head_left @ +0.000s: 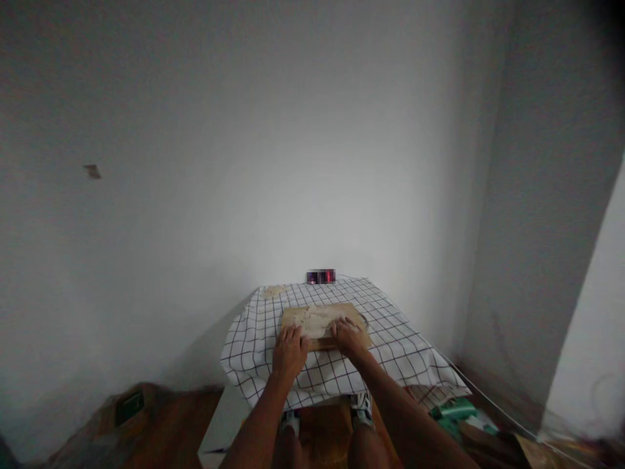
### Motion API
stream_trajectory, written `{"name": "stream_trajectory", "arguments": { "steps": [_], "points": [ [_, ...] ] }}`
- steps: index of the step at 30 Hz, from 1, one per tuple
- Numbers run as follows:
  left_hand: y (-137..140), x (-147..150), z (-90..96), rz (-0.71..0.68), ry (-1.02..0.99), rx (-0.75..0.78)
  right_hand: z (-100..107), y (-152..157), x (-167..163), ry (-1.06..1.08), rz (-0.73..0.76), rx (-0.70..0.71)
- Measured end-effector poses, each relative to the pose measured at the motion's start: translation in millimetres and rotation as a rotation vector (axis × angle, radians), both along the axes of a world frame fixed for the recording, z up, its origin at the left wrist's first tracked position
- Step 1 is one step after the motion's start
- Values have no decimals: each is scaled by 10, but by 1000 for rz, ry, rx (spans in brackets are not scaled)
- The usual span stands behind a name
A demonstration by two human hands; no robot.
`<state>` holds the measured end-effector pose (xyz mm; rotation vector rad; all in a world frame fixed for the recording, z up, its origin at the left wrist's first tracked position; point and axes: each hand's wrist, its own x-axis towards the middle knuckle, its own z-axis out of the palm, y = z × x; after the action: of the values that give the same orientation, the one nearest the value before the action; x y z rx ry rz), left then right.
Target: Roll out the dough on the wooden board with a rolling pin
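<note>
Pale layer (317, 318) on brd (319, 345), by L hand (291, 346), under R hand (347, 333); can't tell if either's clamped.

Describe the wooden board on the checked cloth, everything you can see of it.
The board looks like light-brown wood, roughly rectangular, lying flat on the checked cloth. A pale, uneven layer covers much of its top. The left hand rests at its near left corner; the right hand lies over its right part. A dark, thin curve shows by its right edge; what that is, I cannot tell.
</note>
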<state>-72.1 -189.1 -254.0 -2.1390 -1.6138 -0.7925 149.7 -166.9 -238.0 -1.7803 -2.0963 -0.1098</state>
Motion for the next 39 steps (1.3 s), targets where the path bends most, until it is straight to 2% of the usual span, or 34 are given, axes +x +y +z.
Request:
{"name": "stream_trajectory", "arguments": {
  "steps": [6, 11, 15, 22, 32, 36, 39],
  "points": [
    [-84, -1, -164, 0, 4, 82, -8, -220, -15, 50, -37, 0],
    [-158, 25, -139, -16, 1, 83, 48, -341, -35, 75, -69, 7],
    [-61, 17, -113, -19, 18, 50, 134, -290, -46, 67, -76, -16],
    [376, 74, -68, 8, -7, -12, 286, 37, -44, 19, -89, -26],
    [996, 258, 316, -20, 24, -65, 370, 613, 136, -199, 3, -55],
    [1282, 296, 372, 65, 38, -159, 348, 947, 142, -159, -35, -122],
    [1449, 318, 372, 105, 59, -192, 311, 1197, 157, -203, 0, -158]
  ]
}}
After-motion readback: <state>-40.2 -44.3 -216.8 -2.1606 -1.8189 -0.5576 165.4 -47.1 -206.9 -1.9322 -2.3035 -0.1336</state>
